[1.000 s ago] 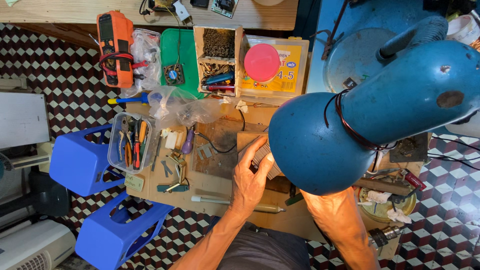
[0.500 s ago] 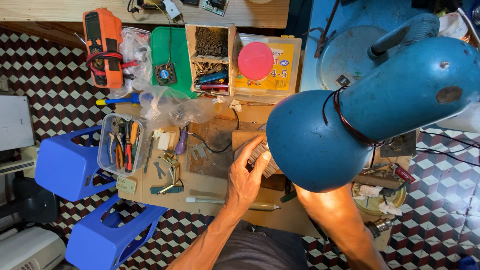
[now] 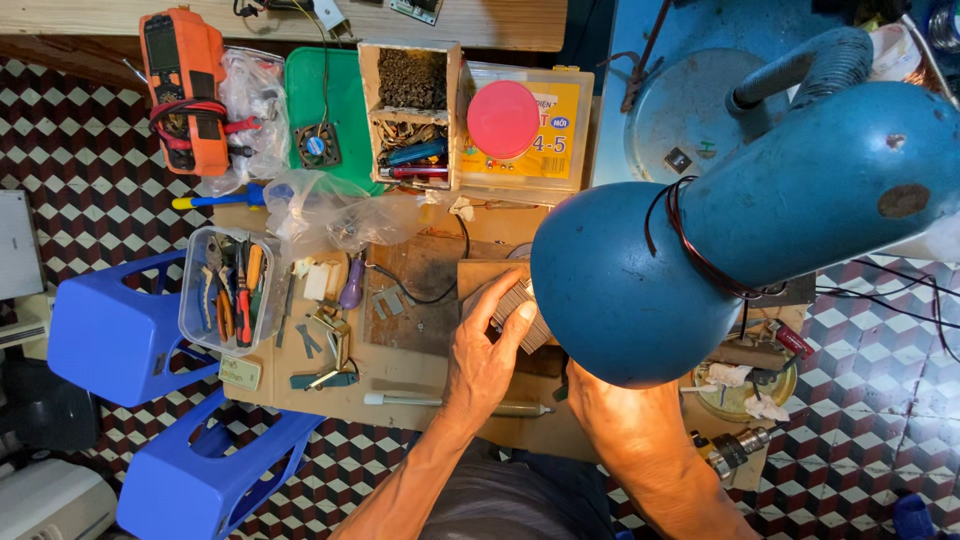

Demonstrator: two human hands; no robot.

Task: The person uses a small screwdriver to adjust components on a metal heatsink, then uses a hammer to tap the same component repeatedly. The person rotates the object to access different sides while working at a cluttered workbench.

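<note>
Since a moment ago, the left hand [image 3: 487, 352] is staying put, fingers curling over a ribbed grey metal block [image 3: 520, 312] on the wooden bench [image 3: 400, 370]. Right hand is hiding under the blue lamp [image 3: 700, 250], so its grip cannot be told. Farther back, a pink lid [image 3: 503, 119] is resting on a yellow box [image 3: 555, 150].

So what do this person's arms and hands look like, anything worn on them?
Both forearms are bare, with no sleeves reaching them in view. The left hand wears no glove, ring or watch that shows. The right arm is bare too; its hand is hidden behind the blue lamp shade. No markings or cables on either.
</note>
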